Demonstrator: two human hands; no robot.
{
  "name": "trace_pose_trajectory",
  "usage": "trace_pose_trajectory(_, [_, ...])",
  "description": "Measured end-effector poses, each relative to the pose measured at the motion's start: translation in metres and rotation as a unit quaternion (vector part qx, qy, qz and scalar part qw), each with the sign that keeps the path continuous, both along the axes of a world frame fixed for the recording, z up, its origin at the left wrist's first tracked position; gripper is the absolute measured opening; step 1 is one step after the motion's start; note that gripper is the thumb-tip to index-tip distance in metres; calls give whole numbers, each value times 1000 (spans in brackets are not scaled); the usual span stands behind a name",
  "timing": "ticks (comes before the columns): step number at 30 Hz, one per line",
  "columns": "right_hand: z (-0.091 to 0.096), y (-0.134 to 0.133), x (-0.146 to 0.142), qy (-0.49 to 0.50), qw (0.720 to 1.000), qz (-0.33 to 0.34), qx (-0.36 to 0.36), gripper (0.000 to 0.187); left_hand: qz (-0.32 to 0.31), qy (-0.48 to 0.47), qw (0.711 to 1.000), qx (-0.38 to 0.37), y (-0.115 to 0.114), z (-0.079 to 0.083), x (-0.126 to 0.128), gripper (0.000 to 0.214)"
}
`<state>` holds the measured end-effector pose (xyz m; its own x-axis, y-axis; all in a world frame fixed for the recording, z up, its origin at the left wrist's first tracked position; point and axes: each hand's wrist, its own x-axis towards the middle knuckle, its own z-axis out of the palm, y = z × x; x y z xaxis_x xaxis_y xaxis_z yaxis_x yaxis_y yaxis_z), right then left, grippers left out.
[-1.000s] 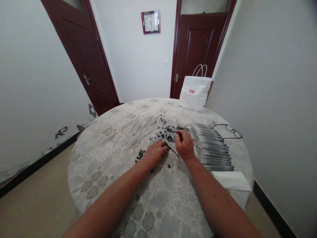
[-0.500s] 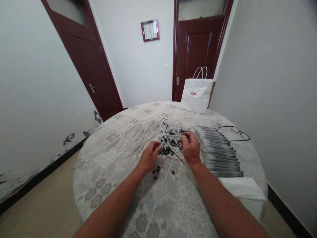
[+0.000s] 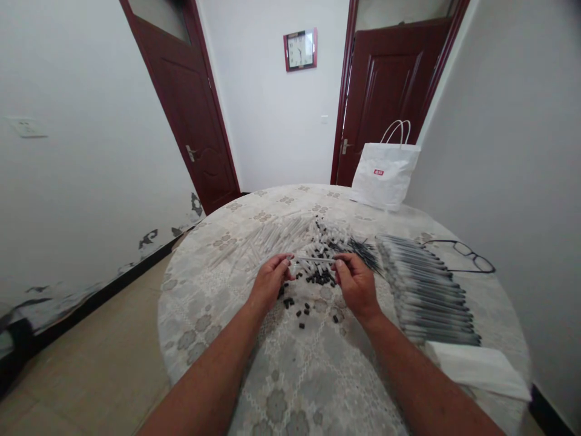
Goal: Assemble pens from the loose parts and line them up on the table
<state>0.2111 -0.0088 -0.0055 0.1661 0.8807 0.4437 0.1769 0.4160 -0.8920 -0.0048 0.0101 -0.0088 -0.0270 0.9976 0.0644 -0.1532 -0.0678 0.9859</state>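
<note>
Stretched level between my two hands is a slim, clear pen barrel (image 3: 313, 259). My left hand (image 3: 269, 281) pinches its left end, and any small piece under those fingertips is hidden. The thumb and fingers of my right hand (image 3: 358, 287) grip the right end. Just beneath the barrel lies a heap of small black plugs (image 3: 321, 278), mixed with short white pieces (image 3: 320, 248). Dark thin refills (image 3: 365, 253) fan out behind my right hand. Loose clear barrels (image 3: 272, 236) spread beyond my left hand.
Right of my right hand, a row of pens (image 3: 431, 297) lies side by side. Eyeglasses (image 3: 474, 260) rest beyond it, and a folded white cloth or bag (image 3: 481, 366) sits nearer. At the back of the round table (image 3: 290, 375) stands a white paper bag (image 3: 385, 175).
My left hand has come up to the barrel's left end, where before it was at the black plugs. The head view has turned slightly left. More loose plugs show in front.
</note>
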Motion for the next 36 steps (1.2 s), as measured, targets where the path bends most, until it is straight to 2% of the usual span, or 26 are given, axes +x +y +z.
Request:
trace_pose_trajectory(5, [4,-4,-3,-28,1000,-5,12,27,-7,13,1000,6,0,1,-1,43])
trace_pose_trajectory(15, [-1,-2,0,-52,999,-4,2,26,-23,-67,997,19,2,4,-5,33])
trace_pose_trajectory(21, [-3,-2,0,-58,998,4,2,25,-28,-73,997,24,3,3,-8,34])
trace_pose_trajectory(27, [-7,0,-1,-57,998,21,-12,27,-55,-69,996,-16,2,3,-10,33])
trace_pose_trajectory(29, [-7,0,-1,-80,996,34,-13,27,-61,-84,994,-33,2,3,-9,34])
trace_pose_trajectory(32, [-8,-1,-3,-155,987,51,0,26,-34,-136,989,-45,4,2,-10,36])
trace_pose_trajectory(36, [-11,-5,-9,-308,947,64,62,25,-8,-210,976,-47,8,-1,-12,35])
